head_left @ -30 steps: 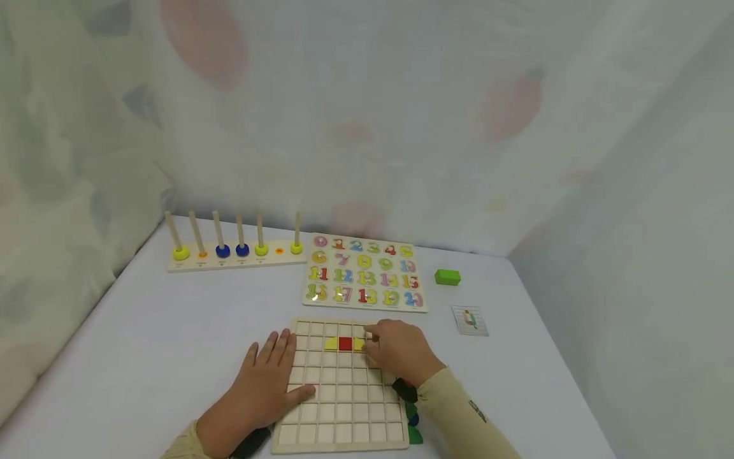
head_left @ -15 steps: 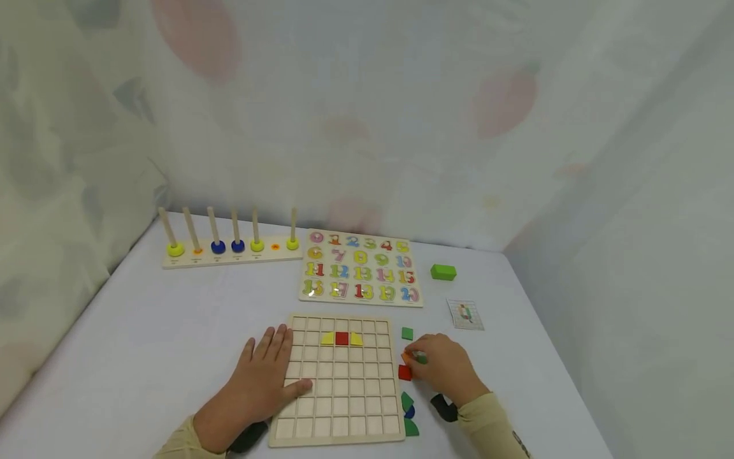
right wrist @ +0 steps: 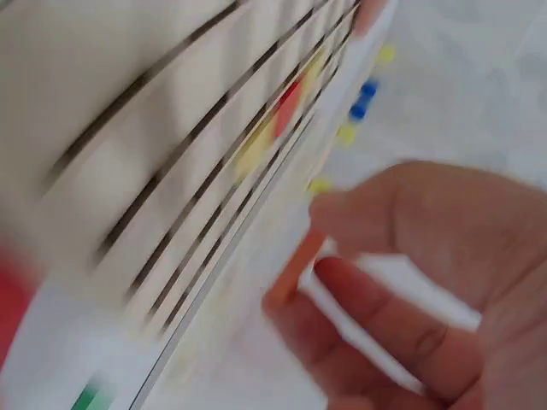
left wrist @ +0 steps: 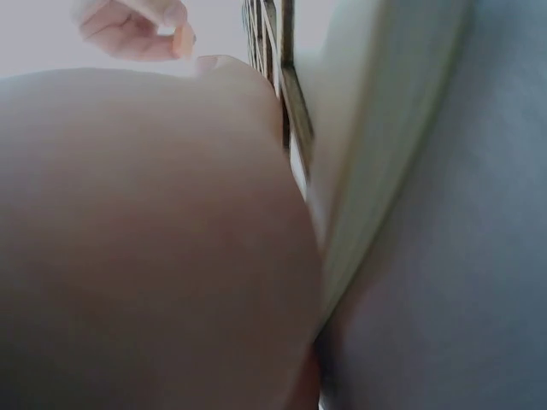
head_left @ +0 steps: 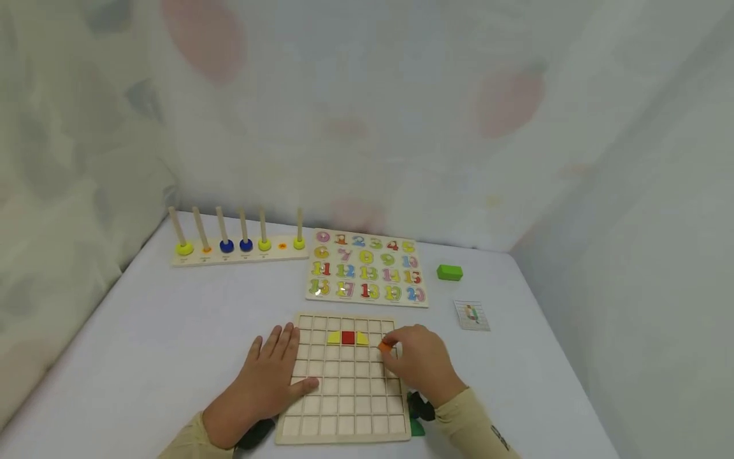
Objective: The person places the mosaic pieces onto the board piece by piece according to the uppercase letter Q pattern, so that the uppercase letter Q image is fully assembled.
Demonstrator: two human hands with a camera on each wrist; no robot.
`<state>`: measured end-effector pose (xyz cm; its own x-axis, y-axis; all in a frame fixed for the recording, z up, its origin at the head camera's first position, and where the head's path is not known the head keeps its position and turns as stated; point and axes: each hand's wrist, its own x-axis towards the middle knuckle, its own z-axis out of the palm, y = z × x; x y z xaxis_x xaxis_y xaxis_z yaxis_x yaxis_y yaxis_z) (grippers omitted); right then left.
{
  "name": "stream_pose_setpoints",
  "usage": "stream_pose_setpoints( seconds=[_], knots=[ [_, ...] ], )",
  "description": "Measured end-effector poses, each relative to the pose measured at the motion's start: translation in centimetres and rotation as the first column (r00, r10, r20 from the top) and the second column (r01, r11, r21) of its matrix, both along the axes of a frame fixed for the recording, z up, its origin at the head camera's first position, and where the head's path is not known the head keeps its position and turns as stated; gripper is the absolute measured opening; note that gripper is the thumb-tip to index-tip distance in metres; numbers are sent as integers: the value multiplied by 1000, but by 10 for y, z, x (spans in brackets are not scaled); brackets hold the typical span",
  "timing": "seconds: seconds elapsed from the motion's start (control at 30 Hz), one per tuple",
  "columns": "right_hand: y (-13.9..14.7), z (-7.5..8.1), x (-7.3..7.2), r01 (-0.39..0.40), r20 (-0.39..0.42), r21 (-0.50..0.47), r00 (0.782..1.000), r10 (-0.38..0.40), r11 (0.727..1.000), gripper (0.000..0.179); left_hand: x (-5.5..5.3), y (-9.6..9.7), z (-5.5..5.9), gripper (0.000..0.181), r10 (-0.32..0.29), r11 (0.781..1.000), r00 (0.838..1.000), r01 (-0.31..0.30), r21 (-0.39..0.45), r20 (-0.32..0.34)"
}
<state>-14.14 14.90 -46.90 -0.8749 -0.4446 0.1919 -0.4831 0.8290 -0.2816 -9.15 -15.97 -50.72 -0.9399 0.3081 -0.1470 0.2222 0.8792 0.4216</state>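
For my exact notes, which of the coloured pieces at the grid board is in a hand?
The orange piece: the right hand pinches it. The red piece and the two yellow pieces beside it lie unheld in the grid board.

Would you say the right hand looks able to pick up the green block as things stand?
Probably not just yet: the right hand pinches an orange tile, which likely needs setting down first, though nothing seems to stand between that hand and the green block.

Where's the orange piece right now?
In the head view, the orange piece is pinched by the right hand, seemingly over the upper right of the grid board, just right of the nearer yellow piece.
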Motion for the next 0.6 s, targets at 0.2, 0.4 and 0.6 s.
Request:
stream_pose_setpoints(
  seconds=[0.2,0.4,0.6],
  knots=[
    [-51,-6,-1,-263,-17,56,964,264,963,7,-1,0,-6,113,2,1000,1000,-2,3,-16],
    [-77,-18,-11,-293,-37,208,951,307,933,8,-1,1,-5,113,-2,1000,1000,2,19,-21],
    [-79,-11,-7,-292,37,250,956,292,923,15,1,0,-6,113,7,1000,999,-8,-28,-38]
  ],
)
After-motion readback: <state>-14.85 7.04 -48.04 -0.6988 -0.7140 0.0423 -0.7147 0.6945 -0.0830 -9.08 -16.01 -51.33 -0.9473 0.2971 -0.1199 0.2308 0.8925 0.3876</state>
